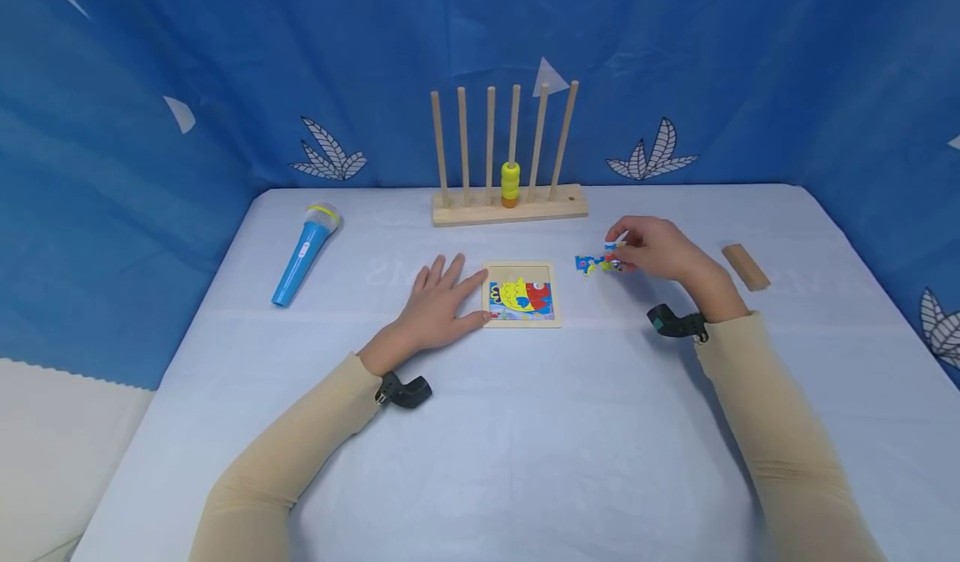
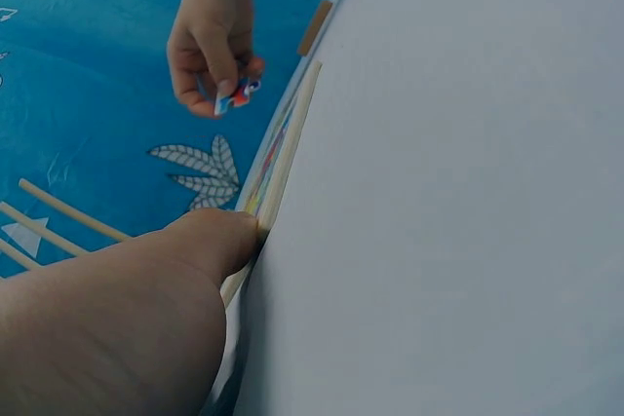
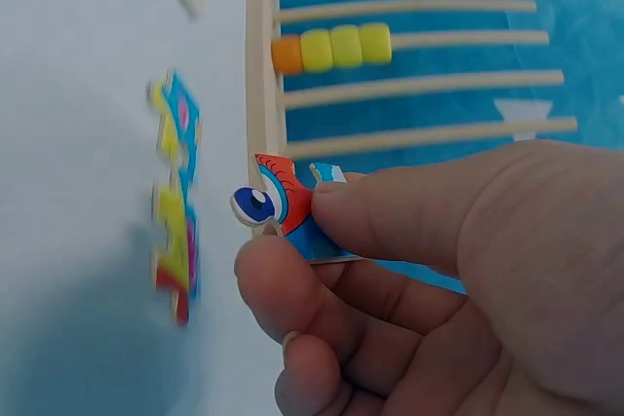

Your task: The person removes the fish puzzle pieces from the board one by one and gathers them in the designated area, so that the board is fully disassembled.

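One puzzle piece (image 3: 295,204) is pinched in the right hand (image 1: 651,247), while the left hand (image 1: 440,308), fingers spread, touches the wooden tray (image 1: 525,273).

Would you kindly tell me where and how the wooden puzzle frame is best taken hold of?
I'd pinch the puzzle frame by its left rim, coming from the left, where the left hand touches it. It lies flat, with a narrow wooden border free of pieces; the fish pieces inside might slip if tilted, so keep it level.
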`<state>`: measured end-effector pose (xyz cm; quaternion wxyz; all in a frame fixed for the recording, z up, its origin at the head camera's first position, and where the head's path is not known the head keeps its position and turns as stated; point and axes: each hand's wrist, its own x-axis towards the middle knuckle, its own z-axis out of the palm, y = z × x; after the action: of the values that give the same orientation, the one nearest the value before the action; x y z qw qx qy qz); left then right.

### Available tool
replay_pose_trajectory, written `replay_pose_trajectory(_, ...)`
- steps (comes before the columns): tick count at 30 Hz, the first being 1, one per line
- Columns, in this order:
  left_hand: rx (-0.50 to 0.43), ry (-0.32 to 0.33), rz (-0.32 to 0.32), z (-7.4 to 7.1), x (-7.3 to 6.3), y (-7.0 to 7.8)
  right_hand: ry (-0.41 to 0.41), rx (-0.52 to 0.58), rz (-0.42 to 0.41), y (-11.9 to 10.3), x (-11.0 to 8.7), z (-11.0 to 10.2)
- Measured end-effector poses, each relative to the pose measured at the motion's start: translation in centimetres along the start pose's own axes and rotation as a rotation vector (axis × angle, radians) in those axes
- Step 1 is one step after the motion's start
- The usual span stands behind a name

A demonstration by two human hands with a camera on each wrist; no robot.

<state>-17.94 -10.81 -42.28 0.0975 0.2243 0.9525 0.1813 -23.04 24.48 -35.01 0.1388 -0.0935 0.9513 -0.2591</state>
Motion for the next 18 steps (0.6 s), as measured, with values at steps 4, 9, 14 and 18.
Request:
replay_pose_trajectory(4,0.002,0.005,-0.004,0.2,-0.1,-0.2,0.025,-0.013,0.020,2.0,-0.7,-0.6)
replay_pose_trajectory(9,-0.010,0.006,0.000,0.2,-0.1,-0.2,0.057,-0.020,0.048,3.9,-1.2,-1.0)
replay_pose_trajectory(14,-0.012,0.001,0.001,0.2,-0.1,-0.2,0.042,-0.002,0.053,4.5,-1.3,-1.2)
replay_pose_trajectory(18,-0.007,0.001,0.000,0.1,0.0,-0.1,0.030,0.009,0.067,4.5,-1.1,-1.3)
